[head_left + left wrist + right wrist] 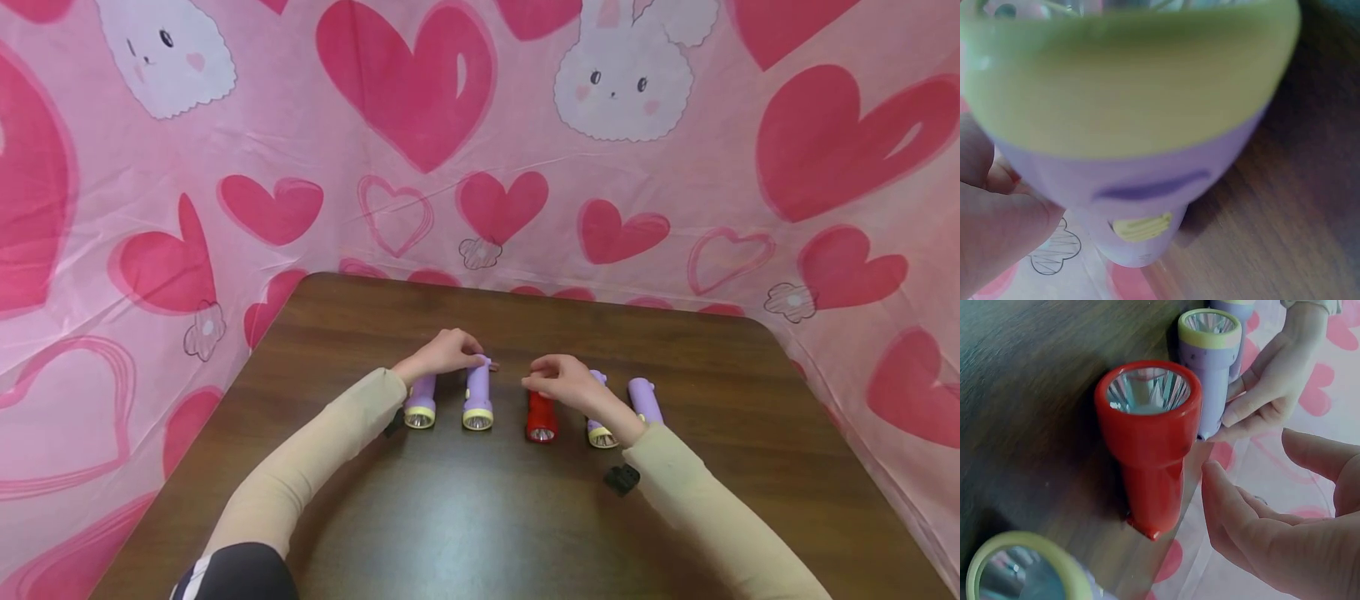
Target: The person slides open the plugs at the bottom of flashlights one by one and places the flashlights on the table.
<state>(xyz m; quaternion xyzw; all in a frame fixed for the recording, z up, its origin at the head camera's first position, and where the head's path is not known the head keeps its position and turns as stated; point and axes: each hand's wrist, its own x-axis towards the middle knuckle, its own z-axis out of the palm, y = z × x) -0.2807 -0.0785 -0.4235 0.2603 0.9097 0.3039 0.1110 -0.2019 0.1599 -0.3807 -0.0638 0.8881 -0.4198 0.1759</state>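
Several flashlights lie in a row on the table, lenses towards me. My left hand (447,351) pinches the tail end of a purple flashlight (477,392) with a pale yellow rim. Another purple flashlight (422,396) lies partly under the left wrist. To the right, a red flashlight (542,417) rests on the wood, and my right hand (567,382) hovers over its tail. In the right wrist view the right thumb and fingers stand apart, beside the red body with nothing between them. Under the right forearm, a purple flashlight (602,435) is partly hidden.
One more purple flashlight (644,400) lies at the right end of the row, its front covered by the right arm. The brown wooden table (450,517) has rounded far corners. Behind it hangs a pink cloth (540,158) with hearts and rabbits.
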